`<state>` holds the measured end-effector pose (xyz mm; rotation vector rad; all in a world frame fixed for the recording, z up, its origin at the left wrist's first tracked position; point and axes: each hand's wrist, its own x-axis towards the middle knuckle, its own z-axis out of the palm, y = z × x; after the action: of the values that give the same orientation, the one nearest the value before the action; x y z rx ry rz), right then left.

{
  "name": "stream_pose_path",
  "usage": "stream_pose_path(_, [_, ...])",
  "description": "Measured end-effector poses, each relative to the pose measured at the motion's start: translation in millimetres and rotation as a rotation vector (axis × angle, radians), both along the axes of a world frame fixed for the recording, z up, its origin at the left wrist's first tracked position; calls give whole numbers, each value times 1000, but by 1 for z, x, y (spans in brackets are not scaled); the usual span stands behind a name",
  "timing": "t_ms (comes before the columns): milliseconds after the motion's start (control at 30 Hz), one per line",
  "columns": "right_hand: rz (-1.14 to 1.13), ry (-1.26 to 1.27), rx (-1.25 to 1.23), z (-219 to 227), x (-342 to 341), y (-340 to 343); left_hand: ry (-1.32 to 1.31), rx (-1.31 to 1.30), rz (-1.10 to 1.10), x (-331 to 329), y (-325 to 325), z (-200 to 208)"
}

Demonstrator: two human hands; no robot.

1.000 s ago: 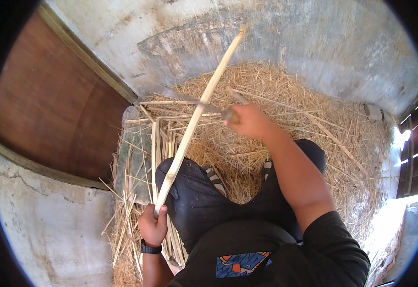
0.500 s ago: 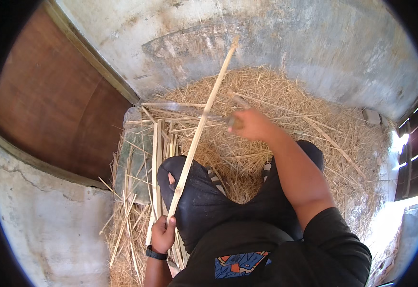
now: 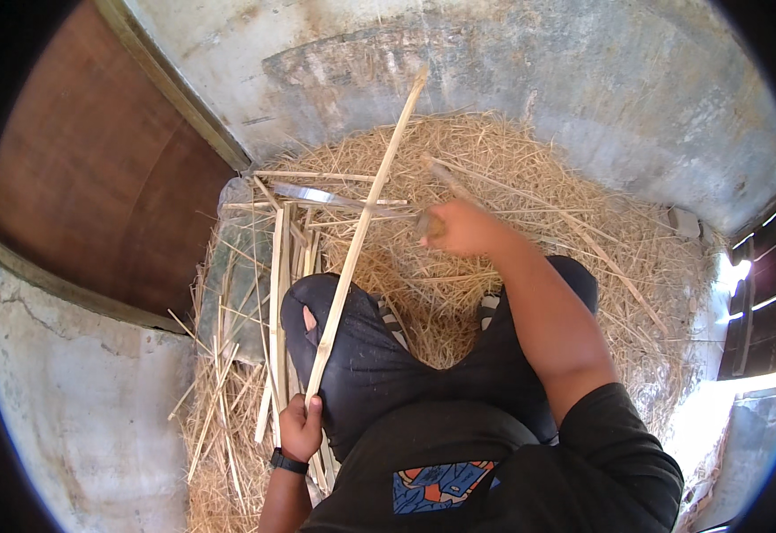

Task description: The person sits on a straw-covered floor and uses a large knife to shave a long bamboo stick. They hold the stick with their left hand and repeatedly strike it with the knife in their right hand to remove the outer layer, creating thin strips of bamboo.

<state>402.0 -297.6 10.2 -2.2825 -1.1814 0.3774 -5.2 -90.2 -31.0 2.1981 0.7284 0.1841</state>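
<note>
Head view: one long pale strip (image 3: 359, 242), wood or bamboo (can't tell which), slants just R of the L knee (image 3: 319, 295), near end on the torso side of it, far tip well beyond it. Looks light for its length & fairly stiff, prob. w/ a bit of whip at the unsupported tip; dry & not slick, I'd guess, but raw edges may splinter. Best hold = near end, thumb flat on the face, fingers off the edges, well clear of any blade.

L hand (image 3: 301, 428) has exactly that: clamped on the near end, torso side of the L knee, thumb on top. R hand (image 3: 461, 227), beyond & R of the knee, is closed round the handle of a long knife (image 3: 310, 193); its blade crosses behind the strip, beyond the knee. Can't tell if edge & strip touch.

Further out: loose strips (image 3: 278, 293) lie just L of the knee, w/ a grey-green slab (image 3: 239, 233) past them, same side. Straw (image 3: 601, 275) spreads beyond & R of the knee; a short stick (image 3: 448, 180) lies on it, nr the R hand. Farthest from the knee: stained wall (image 3: 512, 71) straight beyond, brown panel (image 3: 95, 160) far L.
</note>
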Motion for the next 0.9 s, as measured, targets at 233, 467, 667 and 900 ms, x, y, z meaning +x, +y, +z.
stream_pose_path(233, [67, -302, 103, -15, 11, -10, 13, -274, -71, -45, 19, -18])
stream_pose_path(467, [-490, -74, -33, -3, 37, -15, 69, -135, -26, -104, 39, -6])
stream_pose_path(667, [-531, -138, 160, -30, 54, -20, 51, 60, -33, -114, 55, 3])
stream_pose_path(900, [-309, -231, -10, -22, 41, -22, 81, 204, -14, -117, 57, -3])
